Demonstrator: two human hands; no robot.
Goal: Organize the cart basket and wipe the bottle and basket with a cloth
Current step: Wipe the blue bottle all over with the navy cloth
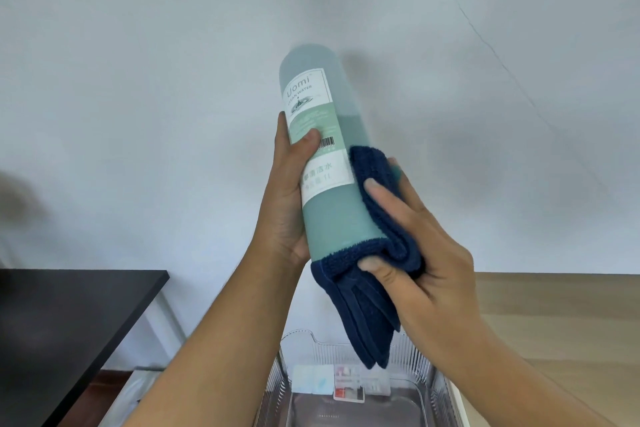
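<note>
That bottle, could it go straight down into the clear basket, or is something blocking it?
Nothing visible blocks it. The bottle is held above the basket; only the blue cloth hangs between them, and a few small packets lie at the basket's far end.

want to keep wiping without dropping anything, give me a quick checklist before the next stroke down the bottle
1. Left hand grips the bottle firmly: ok, thumb on the label, fingers behind.
2. Cloth against the bottle: ok, it wraps the lower right side and the end nearest the camera.
3. Right hand holds the cloth: ok, thumb and fingers pinch the folds.
4. Loose cloth layers clear of the basket below: ok, they hang above it.
5. Bottle sealed: cannot tell, no cap in view.
6. Back of the bottle wiped: cannot tell, hidden.
</note>
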